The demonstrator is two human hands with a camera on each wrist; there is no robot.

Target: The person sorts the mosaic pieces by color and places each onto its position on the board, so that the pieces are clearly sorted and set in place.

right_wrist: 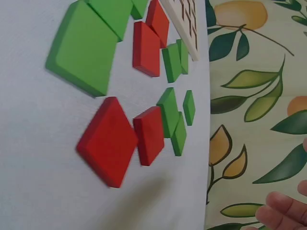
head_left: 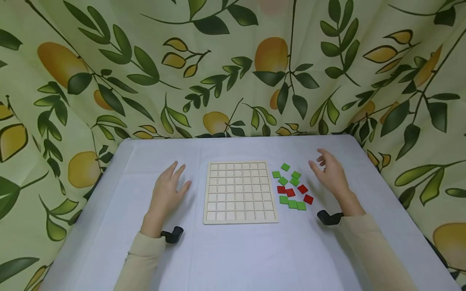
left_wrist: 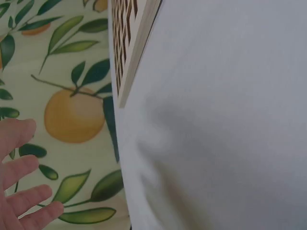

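A pale wooden grid board [head_left: 240, 193] with square recesses lies flat on the white-covered table. To its right are scattered several green square tiles [head_left: 283, 199] and several red square tiles [head_left: 308, 199]. My left hand [head_left: 166, 194] hovers left of the board, fingers spread and holding nothing. In the left wrist view, its fingers [left_wrist: 29, 197] show at the lower left, apart from the board's edge [left_wrist: 139, 50]. Over on the right, my right hand [head_left: 330, 171] is held just beyond the tiles with loosely bent fingers and nothing in them. The right wrist view shows red tiles [right_wrist: 108, 143] close up.
A white cloth [head_left: 233, 258] covers the table. Behind it and along both sides hangs a curtain [head_left: 225, 72] with a fruit and leaf print. A black wrist mount [head_left: 172, 235] sits on the left wrist, and another black mount [head_left: 329, 218] on the right.
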